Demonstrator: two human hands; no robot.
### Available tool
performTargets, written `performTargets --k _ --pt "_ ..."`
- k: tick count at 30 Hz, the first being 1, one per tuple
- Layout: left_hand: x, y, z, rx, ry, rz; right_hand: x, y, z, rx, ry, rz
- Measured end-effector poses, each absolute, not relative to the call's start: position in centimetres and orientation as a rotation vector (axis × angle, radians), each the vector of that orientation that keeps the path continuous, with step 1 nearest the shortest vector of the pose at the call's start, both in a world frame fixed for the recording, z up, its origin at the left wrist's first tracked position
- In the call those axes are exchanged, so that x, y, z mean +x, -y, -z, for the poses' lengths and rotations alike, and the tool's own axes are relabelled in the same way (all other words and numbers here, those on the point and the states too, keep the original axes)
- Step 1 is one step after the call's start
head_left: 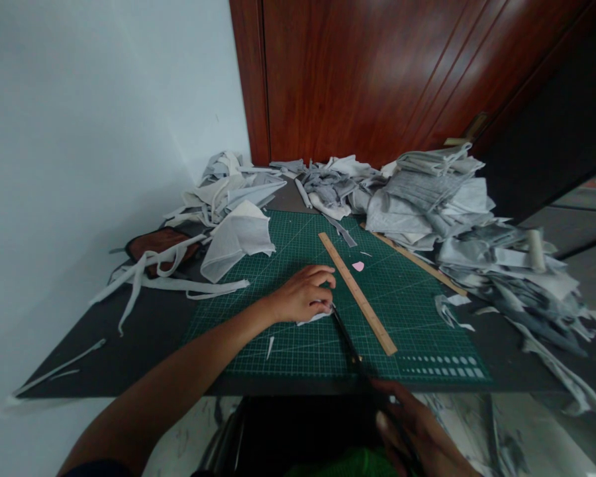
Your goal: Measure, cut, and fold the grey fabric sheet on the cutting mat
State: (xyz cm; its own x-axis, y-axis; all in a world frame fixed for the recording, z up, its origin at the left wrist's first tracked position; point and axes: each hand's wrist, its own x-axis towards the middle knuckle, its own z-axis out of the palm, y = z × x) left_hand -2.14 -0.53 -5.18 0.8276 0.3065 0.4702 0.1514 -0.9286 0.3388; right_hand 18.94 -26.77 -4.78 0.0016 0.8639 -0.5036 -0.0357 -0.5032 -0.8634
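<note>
Near the middle of the green cutting mat (288,358), my left hand (305,293) presses down on a small piece of white fabric (314,319), most of it hidden under the fingers. At the table's front edge, my right hand (412,421) is wrapped round the handles of black scissors (346,338). Their blades point away from me, and the tips reach the fabric beside my left fingertips. A wooden ruler (357,291) lies slantwise just right of my left hand. Beyond it is a small pink scrap (358,266).
Heaps of grey and white fabric stand at the back left (228,192), back middle (332,185) and right (427,192). A second wooden ruler (417,260) lies by the right heap. Loose strips (198,286) lie on the left. A wall and wooden door (357,79) bound the table.
</note>
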Motion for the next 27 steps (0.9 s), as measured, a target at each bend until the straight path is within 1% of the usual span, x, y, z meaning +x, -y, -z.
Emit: performTargets --k 8,14,19,23,27 --pt "-2.5 0.4 4.5 2.968 -0.271 -0.841 18.5 27.1 5.3 -1.650 0.853 -1.510" --pt "-2.8 0.1 4.4 3.027 -0.333 -0.761 18.8 27.6 6.4 -1.625 0.850 -1.466" --pt "-2.7 0.3 4.1 3.054 -0.370 -0.715 19.6 27.5 7.2 -1.561 0.891 -1.553" --pt "-2.8 0.3 3.9 3.070 -0.387 -0.697 18.9 27.3 6.6 -1.584 0.899 -1.469" --pt "-2.8 0.3 3.9 3.067 -0.398 -0.682 18.4 27.0 5.1 -1.572 0.911 -1.477"
